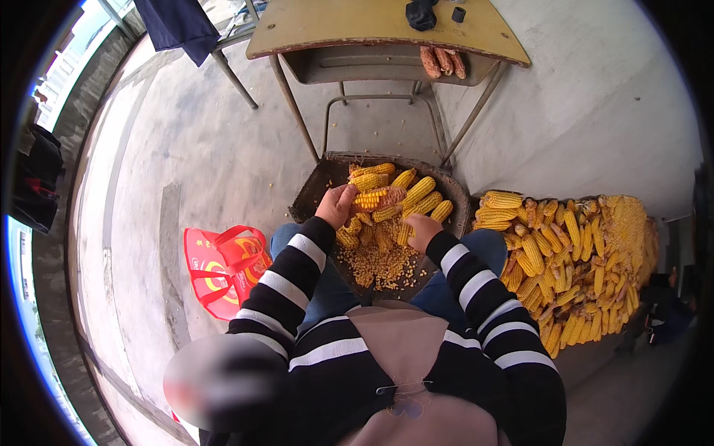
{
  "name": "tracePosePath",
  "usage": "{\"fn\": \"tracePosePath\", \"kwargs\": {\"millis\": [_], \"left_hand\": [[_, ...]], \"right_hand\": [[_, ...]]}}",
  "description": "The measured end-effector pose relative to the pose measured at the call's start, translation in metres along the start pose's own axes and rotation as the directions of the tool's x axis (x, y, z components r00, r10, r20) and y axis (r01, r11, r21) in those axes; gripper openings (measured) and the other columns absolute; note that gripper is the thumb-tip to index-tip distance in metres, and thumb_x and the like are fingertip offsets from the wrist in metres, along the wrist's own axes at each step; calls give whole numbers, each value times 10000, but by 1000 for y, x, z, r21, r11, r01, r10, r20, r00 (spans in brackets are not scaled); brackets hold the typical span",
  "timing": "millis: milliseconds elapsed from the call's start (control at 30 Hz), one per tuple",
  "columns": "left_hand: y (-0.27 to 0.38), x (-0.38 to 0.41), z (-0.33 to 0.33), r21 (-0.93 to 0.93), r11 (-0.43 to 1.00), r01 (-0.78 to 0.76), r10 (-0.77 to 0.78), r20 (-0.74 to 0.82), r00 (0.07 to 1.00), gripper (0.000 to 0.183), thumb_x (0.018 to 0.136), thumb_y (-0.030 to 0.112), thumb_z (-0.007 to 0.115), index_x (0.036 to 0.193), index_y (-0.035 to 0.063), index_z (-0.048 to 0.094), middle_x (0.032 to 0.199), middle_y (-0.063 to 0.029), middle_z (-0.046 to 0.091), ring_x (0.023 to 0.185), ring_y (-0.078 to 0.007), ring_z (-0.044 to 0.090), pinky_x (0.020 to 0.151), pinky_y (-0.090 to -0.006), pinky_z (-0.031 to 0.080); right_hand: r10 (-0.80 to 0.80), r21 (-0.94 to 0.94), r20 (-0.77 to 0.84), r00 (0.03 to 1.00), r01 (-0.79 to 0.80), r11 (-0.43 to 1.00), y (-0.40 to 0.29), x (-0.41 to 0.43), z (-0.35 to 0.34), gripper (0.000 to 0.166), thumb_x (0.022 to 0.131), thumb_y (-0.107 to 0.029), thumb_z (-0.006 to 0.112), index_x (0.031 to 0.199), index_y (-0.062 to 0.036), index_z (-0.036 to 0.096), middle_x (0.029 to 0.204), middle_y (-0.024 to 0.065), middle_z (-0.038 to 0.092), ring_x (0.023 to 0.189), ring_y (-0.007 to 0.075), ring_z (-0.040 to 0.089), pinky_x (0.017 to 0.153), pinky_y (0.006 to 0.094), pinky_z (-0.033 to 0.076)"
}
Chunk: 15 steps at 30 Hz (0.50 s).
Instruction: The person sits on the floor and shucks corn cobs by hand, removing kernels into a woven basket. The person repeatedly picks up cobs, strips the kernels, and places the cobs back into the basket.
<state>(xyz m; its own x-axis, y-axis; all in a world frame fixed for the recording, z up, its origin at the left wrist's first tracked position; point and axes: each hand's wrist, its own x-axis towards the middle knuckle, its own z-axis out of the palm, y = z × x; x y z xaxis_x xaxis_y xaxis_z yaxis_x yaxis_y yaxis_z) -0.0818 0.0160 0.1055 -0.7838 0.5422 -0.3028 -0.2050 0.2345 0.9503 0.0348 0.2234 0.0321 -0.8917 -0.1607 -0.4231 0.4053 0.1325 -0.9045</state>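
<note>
My left hand (pixel 336 206) grips a partly shelled corn cob (pixel 393 195). Rows of yellow kernels stay on its near side, while the rest shows bare reddish cob. Below and to the right of that cob is my right hand (pixel 423 229), fingers curled, beside the ears in the basket; whether it holds anything is hidden. A dark woven basket (pixel 312 187) rests across my lap. Several whole yellow corn ears (pixel 419 190) lie toward its far side, and loose kernels (pixel 379 267) are spread over the near part.
At right lies a large heap of corn ears (pixel 558 251) with shelled kernels (pixel 622 220) by it. A red bag (pixel 226 267) stands left on the concrete floor. Ahead is a desk (pixel 357 25) with bare cobs (pixel 443 61) on its shelf. Someone's blurred head (pixel 223 382) is near my left arm.
</note>
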Motion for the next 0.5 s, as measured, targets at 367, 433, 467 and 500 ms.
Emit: {"fn": "tracePosePath", "kwargs": {"millis": [367, 433, 467, 500], "left_hand": [[2, -10, 28, 14, 956, -294, 288, 160, 944, 337, 934, 297, 359, 929, 15, 544, 949, -75, 595, 871, -149, 534, 789, -269, 428], [-1, -7, 28, 68, 938, -340, 327, 156, 932, 363, 935, 283, 335, 994, 9, 566, 958, -88, 611, 884, -166, 563, 801, -271, 438], [-2, -10, 27, 88, 946, -313, 299, 140, 944, 356, 937, 260, 326, 984, 4, 567, 943, -91, 620, 877, -178, 573, 792, -275, 445], [-3, -10, 28, 99, 947, -305, 291, 130, 948, 355, 938, 256, 322, 983, 2, 567, 934, -91, 624, 868, -180, 577, 786, -277, 449]], "right_hand": [[-135, 828, 115, 984, -20, 561, -71, -10, 41, 464, 780, -336, 659, 1162, -138, 483, 736, 51, 593, 563, 103, 572, 406, 195, 418], [-83, 826, 87, 993, -26, 562, -70, -10, 44, 442, 785, -305, 661, 1158, -139, 492, 718, 43, 580, 537, 92, 551, 390, 185, 400], [-73, 820, 79, 994, -23, 572, -70, -10, 47, 428, 789, -273, 653, 1159, -133, 491, 721, 42, 575, 524, 85, 535, 388, 181, 391], [-63, 811, 63, 996, -14, 585, -70, -11, 49, 414, 793, -241, 646, 1160, -127, 491, 724, 41, 571, 512, 79, 520, 385, 177, 383]]}}
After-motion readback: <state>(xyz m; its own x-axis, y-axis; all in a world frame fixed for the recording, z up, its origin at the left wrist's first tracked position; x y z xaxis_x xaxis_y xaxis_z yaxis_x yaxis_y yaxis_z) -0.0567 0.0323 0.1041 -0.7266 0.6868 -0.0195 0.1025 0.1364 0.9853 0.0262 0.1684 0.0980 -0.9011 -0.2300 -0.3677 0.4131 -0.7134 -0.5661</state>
